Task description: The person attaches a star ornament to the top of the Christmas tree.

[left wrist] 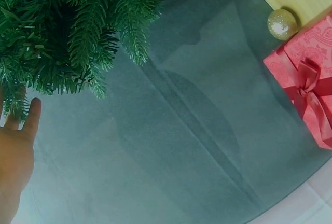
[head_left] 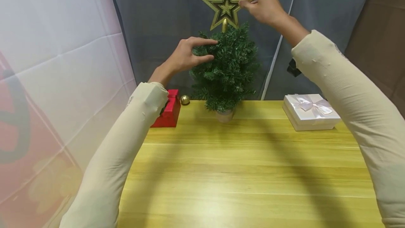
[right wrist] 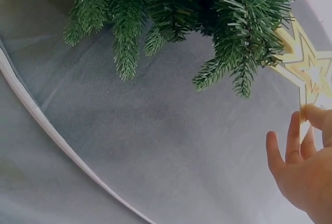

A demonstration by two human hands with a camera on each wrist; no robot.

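Note:
A small green artificial Christmas tree (head_left: 227, 69) stands in a pale pot (head_left: 224, 116) at the table's back edge. At its top is a gold star tree topper (head_left: 226, 7), its base down among the upper branches. My right hand (head_left: 261, 2) pinches the star's right point between thumb and fingers; the right wrist view shows the pinch on the star (right wrist: 313, 73) too. At the tree's upper left, my left hand (head_left: 191, 54) has its thumb and fingers spread, the fingertips right at the needles. In the left wrist view, branches partly hide those fingers.
Left of the tree, a red gift box (head_left: 171, 112) with a ribbon sits partly behind my left sleeve, with a gold ball ornament (head_left: 185, 100) beside it. A white gift box (head_left: 311, 112) with a bow lies on the wooden table (head_left: 234, 171) at right. Grey cloth (head_left: 164, 6) hangs behind.

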